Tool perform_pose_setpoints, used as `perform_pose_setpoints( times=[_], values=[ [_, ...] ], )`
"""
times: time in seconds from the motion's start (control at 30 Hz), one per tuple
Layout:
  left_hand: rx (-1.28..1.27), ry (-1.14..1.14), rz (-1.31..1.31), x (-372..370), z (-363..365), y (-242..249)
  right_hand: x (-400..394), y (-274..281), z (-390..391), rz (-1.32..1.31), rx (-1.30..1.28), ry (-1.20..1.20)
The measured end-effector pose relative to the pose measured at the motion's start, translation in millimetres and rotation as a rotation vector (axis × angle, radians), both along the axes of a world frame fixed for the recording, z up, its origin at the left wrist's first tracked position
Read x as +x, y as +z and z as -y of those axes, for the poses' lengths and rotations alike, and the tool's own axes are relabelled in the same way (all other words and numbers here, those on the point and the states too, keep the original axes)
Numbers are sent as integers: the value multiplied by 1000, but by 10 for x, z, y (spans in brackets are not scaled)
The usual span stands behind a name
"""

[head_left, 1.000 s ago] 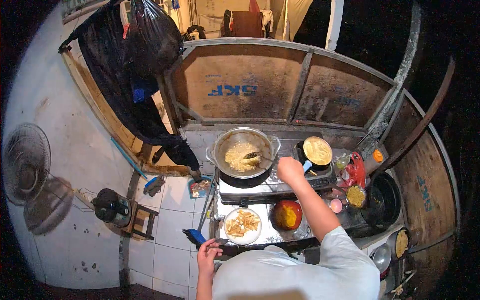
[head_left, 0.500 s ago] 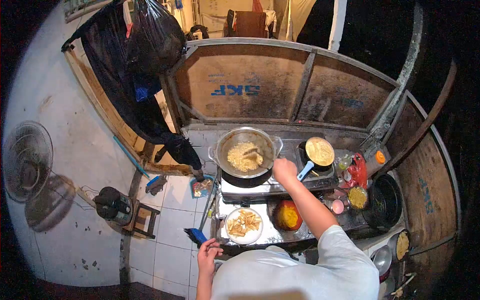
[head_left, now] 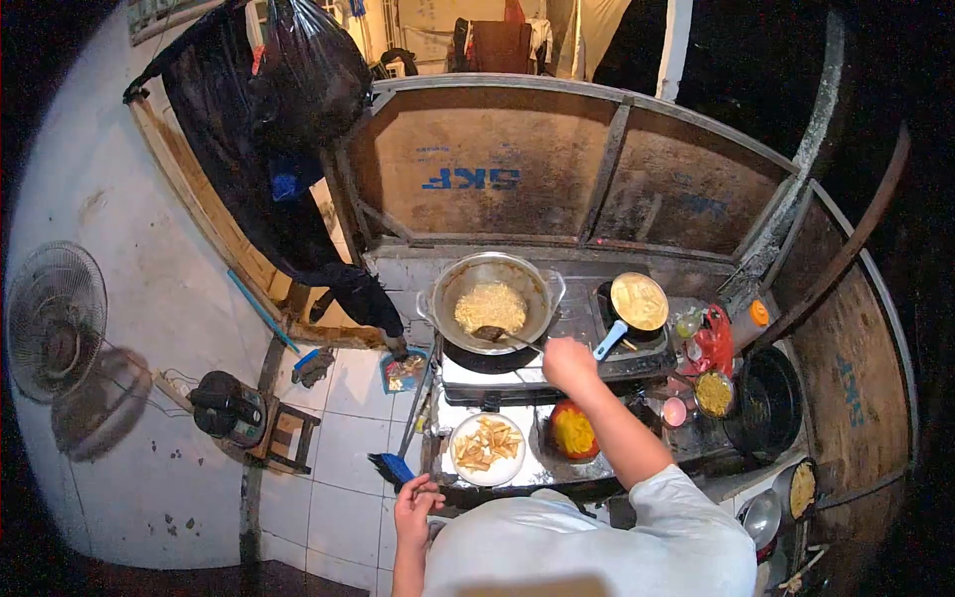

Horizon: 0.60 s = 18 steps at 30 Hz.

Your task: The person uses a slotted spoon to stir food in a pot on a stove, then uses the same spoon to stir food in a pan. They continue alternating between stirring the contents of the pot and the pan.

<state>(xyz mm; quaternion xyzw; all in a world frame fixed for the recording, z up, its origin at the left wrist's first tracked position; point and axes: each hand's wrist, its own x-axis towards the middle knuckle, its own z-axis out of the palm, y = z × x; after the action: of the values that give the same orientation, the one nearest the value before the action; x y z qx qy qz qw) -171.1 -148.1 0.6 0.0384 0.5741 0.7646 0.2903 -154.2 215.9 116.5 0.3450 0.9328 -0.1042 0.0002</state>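
Note:
A large metal wok (head_left: 538,271) with two handles sits on the left burner, with pale food (head_left: 490,307) frying in it. My right hand (head_left: 570,365) is closed around the handle of a dark spatula (head_left: 489,333), whose head lies at the near edge of the food. Near the counter's left front corner, my left hand (head_left: 419,497) hangs with loosely curled, parted fingers and nothing in it. A white plate (head_left: 508,472) of fried strips (head_left: 484,445) lies between that hand and the stove. Beside it is a red and yellow round item (head_left: 574,431).
A small pan (head_left: 639,301) with a blue handle stands on the right burner. Farther right are a red plastic bag (head_left: 714,338), a strainer of food (head_left: 713,394), a pink cup (head_left: 674,411) and a black basin (head_left: 764,403). A blue broom (head_left: 393,468) leans left of the counter.
The spatula head has moved from the food's upper right to its near edge, lower in the wok. My left hand has hardly moved.

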Motion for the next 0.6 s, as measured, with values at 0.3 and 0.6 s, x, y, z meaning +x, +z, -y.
perform_pose_setpoints(
  times=[0.3,0.6],
  values=[
    [26,7,-11,5,26,-17,32,230,-125,17,57,-49],
    [46,18,-12,-25,66,-21,-197,-157,-300,-121,0,-63]
  ],
)
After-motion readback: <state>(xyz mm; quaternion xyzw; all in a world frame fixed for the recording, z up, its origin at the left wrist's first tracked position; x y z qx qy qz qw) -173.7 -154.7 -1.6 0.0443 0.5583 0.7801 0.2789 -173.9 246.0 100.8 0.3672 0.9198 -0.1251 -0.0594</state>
